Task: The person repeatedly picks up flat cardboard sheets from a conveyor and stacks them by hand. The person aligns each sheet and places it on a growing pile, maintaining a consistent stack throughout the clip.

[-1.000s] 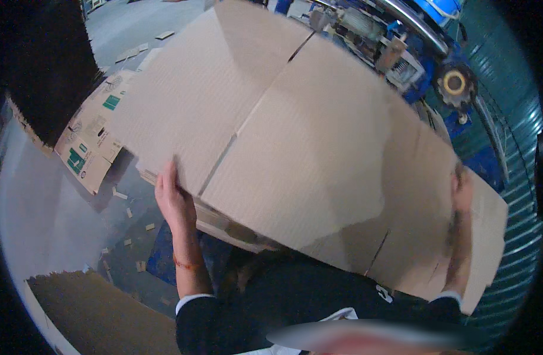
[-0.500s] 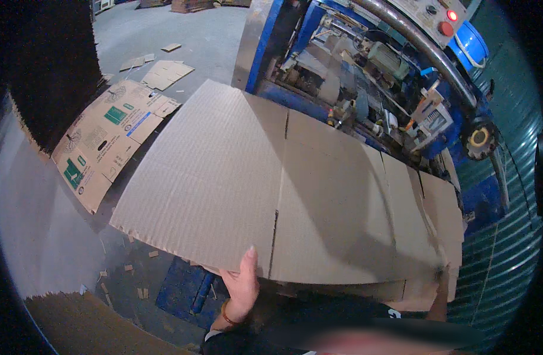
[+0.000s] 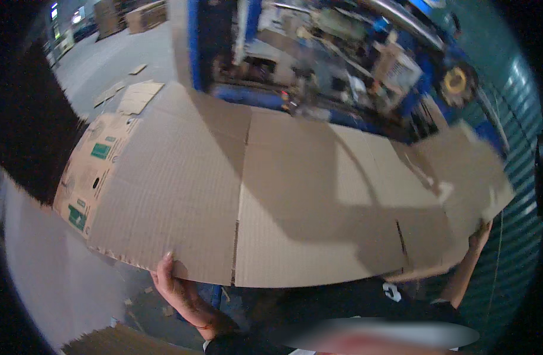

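Here, a Broad Creased Cardboard Sheet (image 3: 295,201)

The cardboard sheet, landmark throughout, lies between the person's dark shirt (image 3: 325,302) and the blue machine (image 3: 319,65). At its near-left edge the left hand (image 3: 174,287) grips it, thumb above, fingers out of sight beneath. At its right end the right hand (image 3: 481,232) is largely hidden by a raised flap (image 3: 469,171); its hold cannot be told. The step in hand is judged to be steadying and positioning the sheet; the next move calls for even support at both ends, lest the creases buckle. Counted outward: one topmost sheet, any layers beneath being uncountable; one flap, possibly joined to it; two hands; one machine beyond the far edge, bearing one yellow-ringed wheel (image 3: 455,81); one printed cardboard piece (image 3: 97,160) past the left edge.
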Available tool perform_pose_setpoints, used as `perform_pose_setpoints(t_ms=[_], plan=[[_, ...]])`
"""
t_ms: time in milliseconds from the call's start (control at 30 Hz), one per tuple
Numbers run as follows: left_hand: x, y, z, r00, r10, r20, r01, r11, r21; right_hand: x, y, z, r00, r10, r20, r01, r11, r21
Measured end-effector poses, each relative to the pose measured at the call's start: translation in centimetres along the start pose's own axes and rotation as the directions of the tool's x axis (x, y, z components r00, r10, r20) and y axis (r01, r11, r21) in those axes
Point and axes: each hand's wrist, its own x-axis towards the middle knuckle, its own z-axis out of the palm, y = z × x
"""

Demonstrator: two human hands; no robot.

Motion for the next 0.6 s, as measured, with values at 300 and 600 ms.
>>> perform_pose_setpoints(t_ms=[300,600], plan=[[-6.6,-3.3,2.0,0.707,0.172,0.686,-0.448,0.860,0.246,-17.5,-6.1,-0.4,0.949,-0.072,-0.306,-0.229,0.512,-0.828],[-10.7,-7.5,7.7,-0.259,-0.219,0.941,-0.965,0.087,-0.246,-22.2,-0.4,7.2,0.567,-0.163,0.807,0.647,0.694,-0.315]])
